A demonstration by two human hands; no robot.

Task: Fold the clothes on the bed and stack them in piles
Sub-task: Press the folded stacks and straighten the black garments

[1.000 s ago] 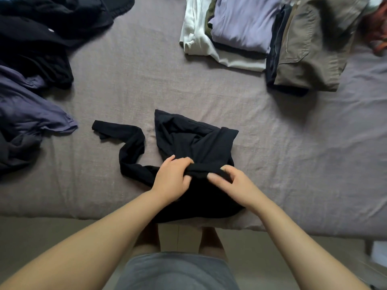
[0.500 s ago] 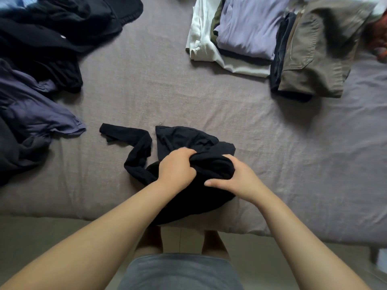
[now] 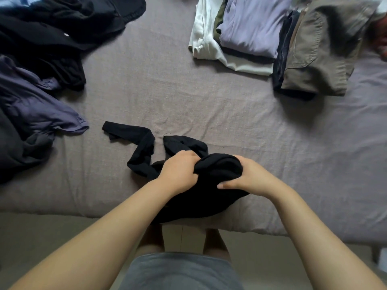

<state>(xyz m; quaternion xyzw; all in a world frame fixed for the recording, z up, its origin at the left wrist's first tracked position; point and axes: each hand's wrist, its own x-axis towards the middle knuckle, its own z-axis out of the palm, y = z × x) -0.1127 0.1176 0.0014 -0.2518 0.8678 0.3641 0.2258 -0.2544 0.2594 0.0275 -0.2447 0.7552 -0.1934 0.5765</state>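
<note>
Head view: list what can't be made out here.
- Black garment: its type; bunched up and partly covered by the left hand and right hand.
- Left hand's fingers: curled into the cloth, hidden.
- Dark unfolded heap: number of pieces; cut off by the left edge.
- Reddish item: cut off by the right edge.

Fingertips of the left hand point(image 3: 180, 171) buried in the black garment point(image 3: 211, 185); fingers of the right hand point(image 3: 250, 177) wrapped behind its bunched roll, only the thumb showing. Garment's near edge covered by both forearms, so its kind unclear. Heap of dark clothes point(image 3: 52, 38) cut off at the upper left edges. Folded piles point(image 3: 261, 32) cropped at the top. Reddish item point(image 3: 382, 41) at the upper right edge blurred, unidentifiable.
</note>
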